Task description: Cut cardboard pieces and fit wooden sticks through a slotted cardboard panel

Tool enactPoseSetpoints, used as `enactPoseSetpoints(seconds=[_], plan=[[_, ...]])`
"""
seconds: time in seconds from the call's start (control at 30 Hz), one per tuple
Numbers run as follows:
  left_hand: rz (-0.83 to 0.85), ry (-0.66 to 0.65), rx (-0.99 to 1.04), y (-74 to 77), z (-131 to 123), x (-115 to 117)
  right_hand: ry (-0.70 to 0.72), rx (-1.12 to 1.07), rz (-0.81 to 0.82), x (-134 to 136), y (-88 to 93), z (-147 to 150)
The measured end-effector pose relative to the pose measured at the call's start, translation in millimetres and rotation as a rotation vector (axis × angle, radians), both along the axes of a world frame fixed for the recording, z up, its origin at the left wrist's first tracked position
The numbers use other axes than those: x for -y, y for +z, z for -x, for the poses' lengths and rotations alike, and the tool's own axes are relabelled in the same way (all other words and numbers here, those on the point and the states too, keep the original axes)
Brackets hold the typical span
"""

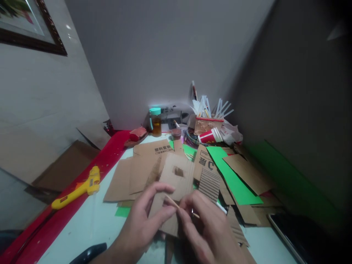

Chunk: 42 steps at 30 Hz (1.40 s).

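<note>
Left hand [143,220] and right hand [207,225] meet over a pale table [82,223], near its front edge. Between them, slanting down to the right, lies a thin stick [172,201]. Right thumb and forefinger are pinched closed on its lower end. Left thumb and forefinger curve about the upper end with a gap between their tips; whether they grip it cannot be told. Directly beneath the stick is a card [180,187] with a small rectangular opening in its upper part.

Flat cardboard [145,161], some of it printed, spreads behind and to the left of the card. To the right lie a ribbed piece [209,185], its ridges exposed, and a long green sheet [233,176], partly overlapped by a brown piece [249,173]. At the lower right rests a dark phone [299,238].

Far left, a yellow glue gun [79,190] lies across the border of the table and a red strip [110,151]. Along the back, from left to right: a jar [156,126] with a turquoise lid, standing upright; a box [207,125] filled with pale strips; and, before the box, a red-and-white cup [209,136] on its side.
</note>
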<state>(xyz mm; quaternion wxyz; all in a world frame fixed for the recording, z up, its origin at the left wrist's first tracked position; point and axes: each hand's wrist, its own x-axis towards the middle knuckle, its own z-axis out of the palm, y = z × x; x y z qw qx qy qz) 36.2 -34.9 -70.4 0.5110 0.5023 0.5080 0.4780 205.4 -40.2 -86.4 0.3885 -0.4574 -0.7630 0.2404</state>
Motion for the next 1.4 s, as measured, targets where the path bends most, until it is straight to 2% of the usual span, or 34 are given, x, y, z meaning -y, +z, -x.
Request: enactPoseSetpoints(seconds=[0.2,0.37,0.43,0.53,0.67,0.73,0.83,0.9,1.03,1.17,1.4], plan=[[0.12,-0.175,-0.001,-6.8,4.6,-5.0,-0.029,-0.051,0.155,2.1,9.0,4.7],[0.078,-0.182,0.129,-7.2,6.6,-3.2,-0.007,-0.171,0.305,-1.2,21.3,-3.5],[0.08,-0.163,0.149,-6.9,7.6,-1.4,-0.065,-0.261,0.284,-4.9,26.4,-11.1],[0.107,-0.236,0.108,-3.6,10.1,-0.1,-0.106,-0.238,0.186,-6.9,30.9,-19.6],[0.014,-0.346,-0.122,5.7,13.0,-1.0,0.006,-0.013,-0.086,-0.7,31.7,-18.0],[-0.066,-0.375,-0.238,8.9,12.7,-1.5,0.077,0.09,-0.157,2.0,31.3,-14.6],[-0.13,-0.371,-0.346,9.6,11.0,-2.0,0.181,0.182,-0.102,1.3,30.3,-12.4],[-0.086,-0.358,-0.331,8.2,10.7,-3.0,0.229,0.185,-0.052,-1.3,28.9,-14.1],[0.025,-0.404,-0.235,3.5,13.5,-8.0,0.182,0.117,-0.003,-6.3,25.6,-20.4],[0.042,-0.435,-0.248,1.0,15.2,-11.0,0.143,0.086,0.039,-9.4,22.9,-22.6],[-0.161,-0.293,-0.459,1.9,10.8,-2.8,0.202,0.184,0.035,-9.6,19.4,-17.3]])
